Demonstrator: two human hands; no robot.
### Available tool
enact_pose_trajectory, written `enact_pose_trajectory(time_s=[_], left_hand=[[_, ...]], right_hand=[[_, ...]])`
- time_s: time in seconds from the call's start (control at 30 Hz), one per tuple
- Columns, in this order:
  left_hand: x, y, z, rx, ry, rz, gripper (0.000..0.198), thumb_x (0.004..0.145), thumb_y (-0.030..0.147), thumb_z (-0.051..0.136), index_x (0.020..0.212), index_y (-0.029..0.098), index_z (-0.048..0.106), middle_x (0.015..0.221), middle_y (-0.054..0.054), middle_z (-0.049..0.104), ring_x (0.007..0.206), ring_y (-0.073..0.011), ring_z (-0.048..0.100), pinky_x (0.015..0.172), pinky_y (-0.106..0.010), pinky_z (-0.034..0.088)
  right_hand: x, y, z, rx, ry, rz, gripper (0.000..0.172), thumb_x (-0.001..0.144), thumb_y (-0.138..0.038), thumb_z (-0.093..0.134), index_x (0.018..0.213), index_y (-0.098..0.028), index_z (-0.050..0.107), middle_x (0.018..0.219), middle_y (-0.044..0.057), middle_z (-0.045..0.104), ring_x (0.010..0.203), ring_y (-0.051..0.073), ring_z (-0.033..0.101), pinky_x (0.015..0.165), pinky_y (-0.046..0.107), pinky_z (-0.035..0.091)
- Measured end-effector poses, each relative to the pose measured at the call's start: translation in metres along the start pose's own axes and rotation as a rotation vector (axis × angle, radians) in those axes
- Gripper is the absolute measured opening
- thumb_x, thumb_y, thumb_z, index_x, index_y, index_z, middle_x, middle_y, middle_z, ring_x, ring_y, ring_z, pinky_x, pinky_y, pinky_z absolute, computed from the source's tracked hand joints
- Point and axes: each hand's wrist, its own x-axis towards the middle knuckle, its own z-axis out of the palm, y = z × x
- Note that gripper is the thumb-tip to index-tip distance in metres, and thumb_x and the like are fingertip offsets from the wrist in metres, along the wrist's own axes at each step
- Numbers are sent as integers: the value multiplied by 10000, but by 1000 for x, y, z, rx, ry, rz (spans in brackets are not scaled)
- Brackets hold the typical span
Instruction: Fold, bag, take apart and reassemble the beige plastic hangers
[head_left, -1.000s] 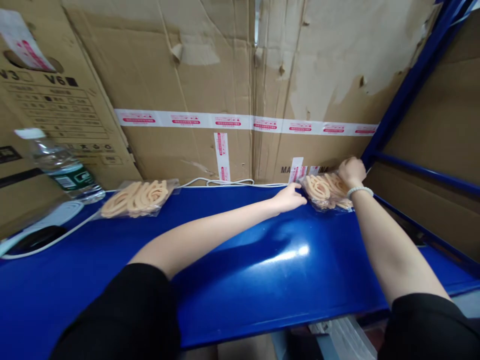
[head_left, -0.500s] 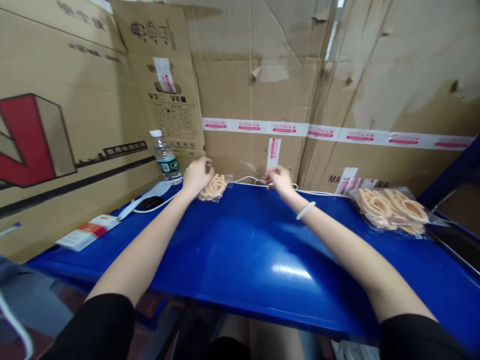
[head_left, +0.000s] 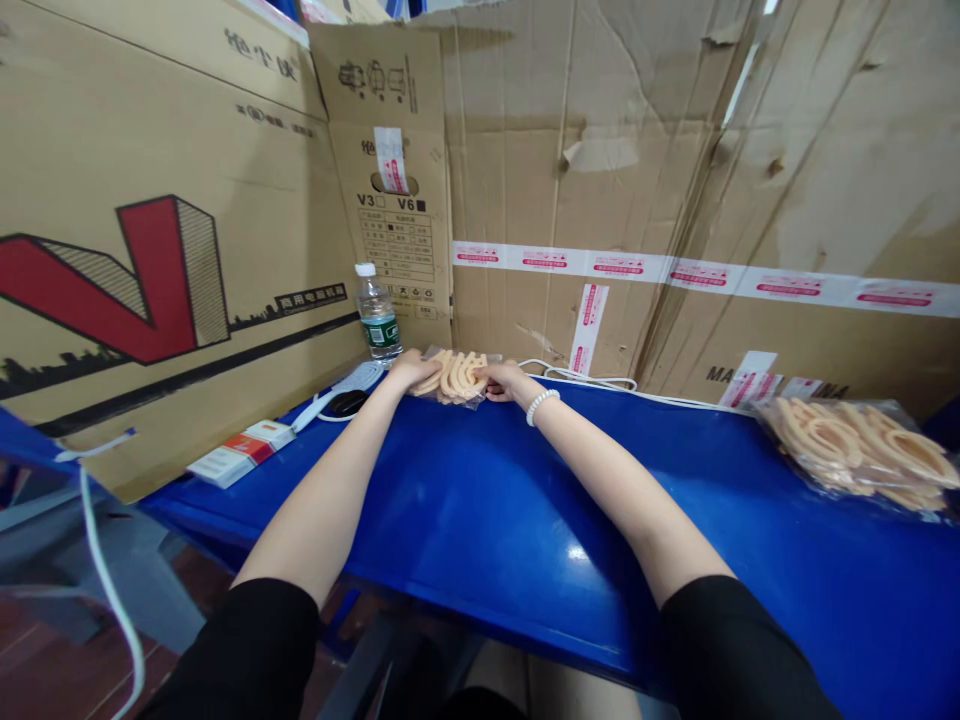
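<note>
A small clear bag of tan rubber rings [head_left: 459, 375] lies at the back of the blue table [head_left: 480, 500]. My left hand [head_left: 411, 368] grips its left edge with curled fingers. My right hand [head_left: 504, 380], with a white bead bracelet on the wrist, holds its right edge. A second, larger bag of the same tan rings [head_left: 855, 445] lies alone at the far right of the table, away from both hands.
A water bottle [head_left: 377, 322] stands just left of the small bag. A white device and a black object [head_left: 346, 400] with a white cable [head_left: 600, 382] lie near it. A red-and-white box [head_left: 241, 452] sits at the left edge. Cardboard boxes [head_left: 600, 180] wall the back.
Both hands left the bag at the right and moved to the left bag. The left hand reached it first; now the right hand has closed on its other edge. The view swung left.
</note>
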Motion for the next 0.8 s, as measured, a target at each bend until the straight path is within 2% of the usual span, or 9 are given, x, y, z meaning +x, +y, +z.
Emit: enact_pose_trajectory(time_s=[0.23,0.37,0.43,0.53,0.6,0.7,0.8], left_hand=[[-8,-1,4,-249,-32,-29,349,964,344,649,1258,162,608,1250,-97,635,1081,-247,656,900,-432,577],[-17,8,-2,-393,-25,49,318,964,333,649,1223,150,624,1214,-86,651,1046,-236,667,876,-417,585],[-22,14,-8,-477,-36,109,290,930,315,687,1148,126,654,1106,-77,695,962,-218,692,839,-388,591],[-32,27,-14,-612,-79,216,352,727,266,807,1011,91,696,862,-58,743,807,-232,729,768,-344,590],[-42,38,-14,-687,-132,295,409,609,247,812,970,88,706,804,-63,752,779,-264,740,741,-341,589],[-64,61,-4,-759,-237,428,491,551,236,798,1014,100,702,929,-93,771,887,-285,742,808,-357,589],[-96,83,11,-796,-324,563,606,576,221,805,1154,123,652,1110,-101,744,1028,-269,710,928,-356,557]], right_hand=[[-4,-4,10,-87,10,-14,307,1001,-335,654,1250,-161,614,1215,93,635,995,225,663,829,408,597],[-13,-2,11,-109,65,-82,307,998,-327,658,1252,-159,613,1217,93,634,1002,229,662,837,414,595],[-20,1,4,-101,88,-135,280,1001,-321,656,1221,-152,620,1158,80,648,932,204,670,779,373,604],[-36,7,-19,-69,119,-246,192,998,-276,659,1126,-136,629,988,34,650,731,132,638,605,253,567],[-50,15,-42,-37,126,-335,152,941,-179,710,1055,-134,620,867,-7,631,600,84,565,479,171,462],[-79,32,-84,11,127,-447,298,761,-63,804,971,-144,609,742,-30,634,538,73,516,412,153,346],[-114,53,-125,42,119,-523,328,671,-163,861,911,-148,637,762,12,689,567,102,554,443,187,387]])
